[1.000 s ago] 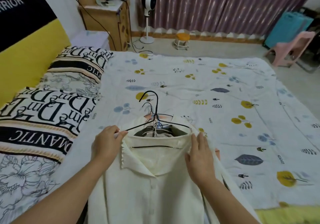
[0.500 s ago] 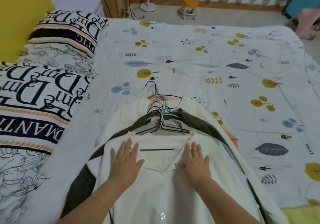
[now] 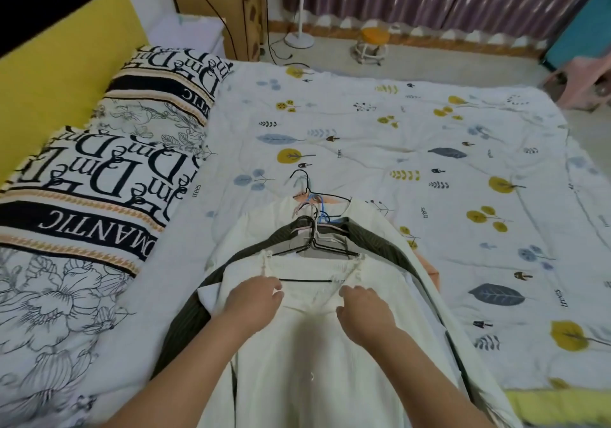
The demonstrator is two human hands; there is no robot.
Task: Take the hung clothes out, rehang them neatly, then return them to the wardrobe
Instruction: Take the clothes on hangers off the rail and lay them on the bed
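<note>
A pile of clothes on wire hangers lies on the bed (image 3: 413, 136), hooks (image 3: 307, 225) bunched and pointing away from me. On top is a cream collared shirt (image 3: 317, 361) on a black hanger (image 3: 305, 281). Under it show a dark green striped garment (image 3: 185, 321), another cream garment (image 3: 261, 225) and an orange edge (image 3: 431, 270). My left hand (image 3: 254, 300) has its fingers curled on the left side of the cream shirt's collar. My right hand (image 3: 363, 310) grips the collar's right side in the same way.
Patterned pillows (image 3: 99, 179) line the left side against a yellow headboard (image 3: 49, 80). Beyond the bed stand a wooden cabinet (image 3: 215, 4), a fan stand (image 3: 299, 38), a small orange stool (image 3: 373, 43) and a pink chair (image 3: 582, 80).
The shirt has been laid down on the pile. My hands went from flat on its chest to curled on the collar. The view tilted down, then back up a little.
</note>
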